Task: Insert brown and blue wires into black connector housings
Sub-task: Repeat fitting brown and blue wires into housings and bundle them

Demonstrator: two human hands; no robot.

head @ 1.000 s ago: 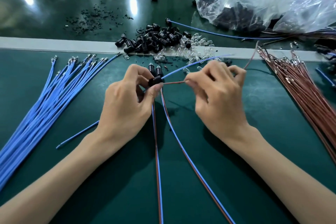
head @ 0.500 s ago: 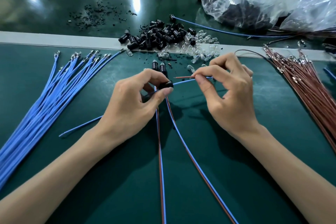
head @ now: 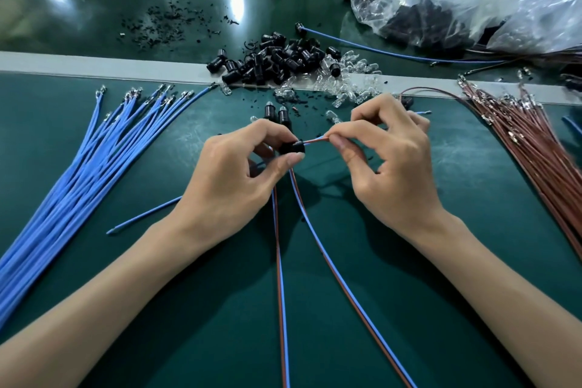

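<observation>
Above the green mat, the left hand pinches a black connector housing, its opening facing right, while the right hand pinches the brown and blue wires lying left-right at it.

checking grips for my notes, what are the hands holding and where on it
The left hand pinches the housing by its sides. The right hand pinches the brown and blue wires just behind their tips.

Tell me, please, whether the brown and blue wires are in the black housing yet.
At its mouth: the right hand pinches both wires, tips meeting the black housing that the left hand grips; depth inside cannot be told.
</observation>
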